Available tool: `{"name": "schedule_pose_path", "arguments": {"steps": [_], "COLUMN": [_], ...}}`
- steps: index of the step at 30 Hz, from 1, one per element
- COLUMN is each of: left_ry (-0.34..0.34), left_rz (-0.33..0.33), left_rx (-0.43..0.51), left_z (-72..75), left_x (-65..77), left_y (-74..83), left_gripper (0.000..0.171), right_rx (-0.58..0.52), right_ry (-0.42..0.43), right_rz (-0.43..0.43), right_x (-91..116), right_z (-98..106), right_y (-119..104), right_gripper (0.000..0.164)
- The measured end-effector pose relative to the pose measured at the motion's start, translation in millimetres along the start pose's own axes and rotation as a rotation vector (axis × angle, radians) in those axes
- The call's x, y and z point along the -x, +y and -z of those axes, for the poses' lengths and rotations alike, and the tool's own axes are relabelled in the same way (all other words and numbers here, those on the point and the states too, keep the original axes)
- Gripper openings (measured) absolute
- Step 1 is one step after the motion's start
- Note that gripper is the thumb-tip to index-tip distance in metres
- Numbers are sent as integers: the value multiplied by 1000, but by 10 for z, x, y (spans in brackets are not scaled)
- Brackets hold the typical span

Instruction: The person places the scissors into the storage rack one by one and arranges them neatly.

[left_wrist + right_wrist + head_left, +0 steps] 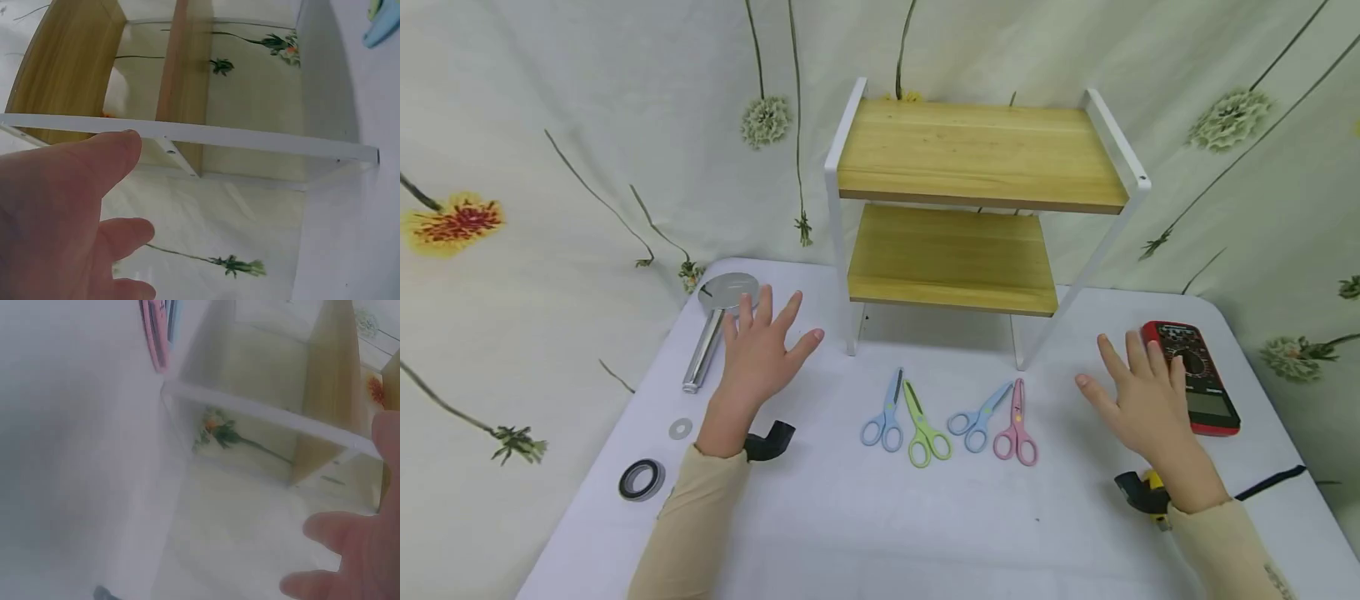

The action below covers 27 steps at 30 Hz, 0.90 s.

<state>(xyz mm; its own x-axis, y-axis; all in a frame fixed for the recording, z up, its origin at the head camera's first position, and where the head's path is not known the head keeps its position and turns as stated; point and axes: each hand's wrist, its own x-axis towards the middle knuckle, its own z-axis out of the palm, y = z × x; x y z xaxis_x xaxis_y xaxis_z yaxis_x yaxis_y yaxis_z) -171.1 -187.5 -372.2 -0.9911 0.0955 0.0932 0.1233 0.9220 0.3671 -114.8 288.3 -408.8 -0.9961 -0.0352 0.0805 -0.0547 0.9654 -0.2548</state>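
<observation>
multimeter: in the head view it lies just beside the nearer right hand, long axis running roughly front to back; contact unclear. both hands are empty, fingers spread; the left hand overlaps a metal-handled disc. left wrist view: the shelf behind the fingers. right wrist view: pink scissors near the shelf's foot.

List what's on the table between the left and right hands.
Head view, left to right: blue scissors, green scissors, second blue pair, pink scissors. The shelf stands just beyond them.
</observation>
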Motion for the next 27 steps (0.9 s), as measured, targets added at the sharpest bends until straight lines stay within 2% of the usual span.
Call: {"name": "schedule_pose_path", "arguments": {"steps": [3, 5, 9, 14, 18, 22, 27], "left_ry": [65, 89, 106, 105, 111, 147, 141], "left_rz": [-25, -44, -61, -64, -42, -5, 20], "left_rx": [132, 262, 494, 682, 804, 904, 927], "left_z": [-61, -116, -241, -377, -451, -511, -538], "left_x": [-92, -159, -289, -405, -437, -467, -464], "left_y": [25, 62, 181, 334, 427, 482, 452], "left_gripper": [68, 65, 62, 56, 45, 34, 32], "right_rx": [-28, -47, -102, -199, -253, -263, -265], "right_ry": [-36, -45, -44, -105, -124, -106, -117], "right_rz": [10, 26, 65, 53, 28, 20, 19], "right_x": [21, 45, 119, 207, 268, 315, 339], "right_z": [-78, -153, -365, -627, -775, -835, -866], "right_y": [-105, -190, -339, -462, -494, -498, -514], "right_gripper": [78, 74, 64, 43, 30, 27, 25]}}
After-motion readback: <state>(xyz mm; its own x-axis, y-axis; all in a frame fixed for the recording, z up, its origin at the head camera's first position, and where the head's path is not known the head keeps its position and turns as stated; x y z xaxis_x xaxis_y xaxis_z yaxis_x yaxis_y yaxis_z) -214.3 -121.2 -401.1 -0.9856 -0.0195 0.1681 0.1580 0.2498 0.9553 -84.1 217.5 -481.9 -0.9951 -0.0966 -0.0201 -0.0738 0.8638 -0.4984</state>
